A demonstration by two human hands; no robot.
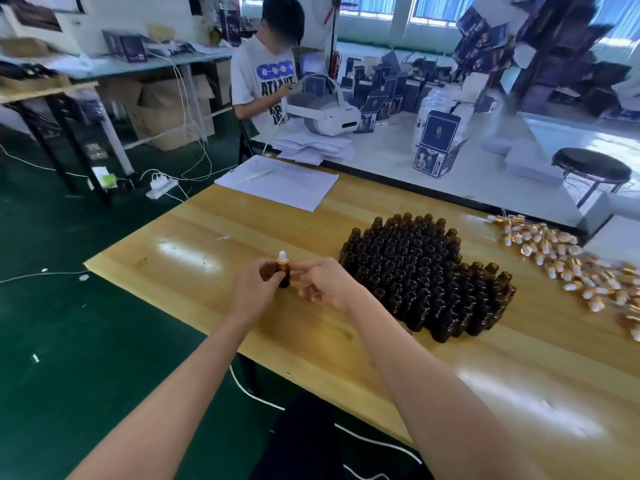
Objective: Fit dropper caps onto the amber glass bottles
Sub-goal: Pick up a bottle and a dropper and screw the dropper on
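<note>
Far left, around 9 o'clock, a white power strip (161,187) lies on the green floor with cables running off it. Up at 11 o'clock another person (263,71) in a white printed tee stands at the next table, with a white headset (322,112) beside them.

On to the wooden worktop (207,244). A stack of paper sheets (277,183) lies at its far corner, roughly 12 o'clock from the hands.

The left grip (254,289) sits just left of centre, fingers curled round one small amber bottle (284,278) and holding it upright just over the worktop. A dropper cap (282,259) sits on its neck, white bulb up and gold collar below. I can't tell if it's screwed fully home.

The right grip (329,285) is at the bottle's 3 o'clock side, fingers loosely curled with the tips right up by the collar. They're blurred, so I can't tell if they're actually pinching anything.

Further right, about 3 o'clock from the hands, a tight cluster of open amber bottles (426,271) stands upright with no caps on. Past that, at the worktop's right edge, there's a loose pile of gold-and-white dropper caps (571,268), lying apart from the cluster. A black round stool (592,168) stands beyond, at about 2 o'clock.
</note>
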